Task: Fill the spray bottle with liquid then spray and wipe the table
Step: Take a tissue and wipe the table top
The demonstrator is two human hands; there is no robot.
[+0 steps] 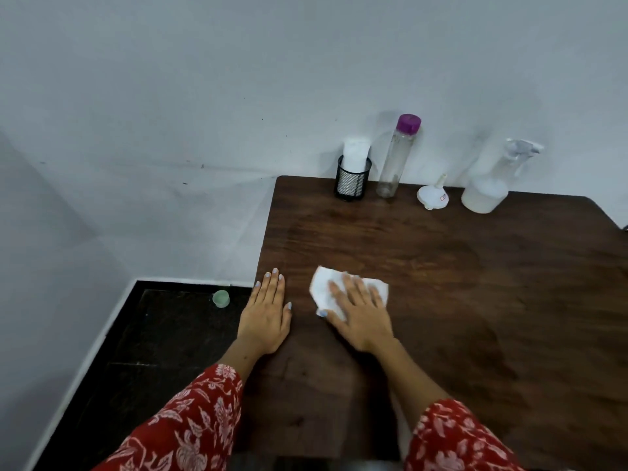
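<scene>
Right hand (360, 311) lies flat, fingers straight and slightly spread, pressing a crumpled white paper tissue (323, 294) onto the dark brown wood-grain table (475, 300); it presses the tissue rather than gripping it. Left hand (266, 312) rests palm-down near the table's left edge, fingers straight and together, holding nothing. Both forearms wear red floral-print sleeves (190, 423). Translucent white plastic spray bottle (489, 185) stands upright at the back of the table by the wall, well apart from both hands. To its left: small white plastic funnel (433, 197), mouth down; tall clear bottle with purple cap (397, 158); black wire-mesh holder with white tissues (352, 178). Small pale green cap (221, 298) lies on the dark floor.
</scene>
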